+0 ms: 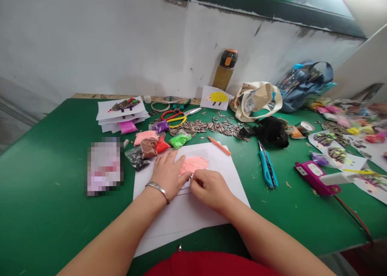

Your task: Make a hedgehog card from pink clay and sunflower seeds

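A flattened oval of pink clay (pixel 196 163) lies on white paper sheets (pixel 211 211) in front of me. My left hand (pixel 167 171) rests flat on the paper at the clay's left, fingers stretched out and the thumb near its lower edge. Pinched together at that lower edge, my right hand (pixel 208 187) touches the paper. A tiny pale tip shows between its fingers, too small to name. Beyond my left hand sit packets of pink (pixel 145 137), brown (pixel 149 148), red (pixel 162 144), black (pixel 138 158) and green clay (pixel 180 140). An orange pen-like stick (pixel 219 146) lies across the paper's far edge.
Sunflower seeds (pixel 196 127) lie behind the clay, near scissors (pixel 193 111) and pliers. A blue utility knife (pixel 267 165), its blade out, and a magenta glue-gun-like device (pixel 317 177) lie at right. Stacked cards (pixel 121 111) stand far left; a bottle (pixel 225 70) and bags are behind.
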### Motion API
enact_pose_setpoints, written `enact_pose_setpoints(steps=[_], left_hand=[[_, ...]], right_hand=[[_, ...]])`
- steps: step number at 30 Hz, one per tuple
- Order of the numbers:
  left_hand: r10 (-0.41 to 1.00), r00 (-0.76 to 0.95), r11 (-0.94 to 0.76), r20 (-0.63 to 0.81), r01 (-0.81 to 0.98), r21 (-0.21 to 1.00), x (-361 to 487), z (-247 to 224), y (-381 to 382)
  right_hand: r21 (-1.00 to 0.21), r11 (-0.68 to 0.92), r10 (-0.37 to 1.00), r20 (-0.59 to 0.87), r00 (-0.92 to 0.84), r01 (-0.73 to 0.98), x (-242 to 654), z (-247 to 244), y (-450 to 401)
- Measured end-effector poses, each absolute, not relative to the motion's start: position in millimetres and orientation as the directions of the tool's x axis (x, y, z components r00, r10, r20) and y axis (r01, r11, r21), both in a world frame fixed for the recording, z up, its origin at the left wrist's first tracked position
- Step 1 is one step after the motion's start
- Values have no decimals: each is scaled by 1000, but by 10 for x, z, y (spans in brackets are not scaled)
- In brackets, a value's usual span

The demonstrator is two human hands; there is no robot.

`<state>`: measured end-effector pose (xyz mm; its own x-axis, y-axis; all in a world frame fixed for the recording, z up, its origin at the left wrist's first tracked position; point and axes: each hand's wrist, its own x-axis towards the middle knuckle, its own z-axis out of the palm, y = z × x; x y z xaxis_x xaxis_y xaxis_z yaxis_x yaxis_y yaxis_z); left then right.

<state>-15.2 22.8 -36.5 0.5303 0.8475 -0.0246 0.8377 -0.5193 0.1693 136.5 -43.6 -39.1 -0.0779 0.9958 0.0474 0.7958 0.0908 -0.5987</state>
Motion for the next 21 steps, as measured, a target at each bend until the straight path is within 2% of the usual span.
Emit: enact_pose_setpoints(steps=[9,21], left_hand=[[845,533,-526,-37,842,122,-153,-376,256],[847,530,-520,-33,841,150,-188,-435,252]], right_hand=[[-580,94,995,32,-93,809,1372,-343,-424],[-552,171,978,-6,-208,816,1399,-294,-437]])
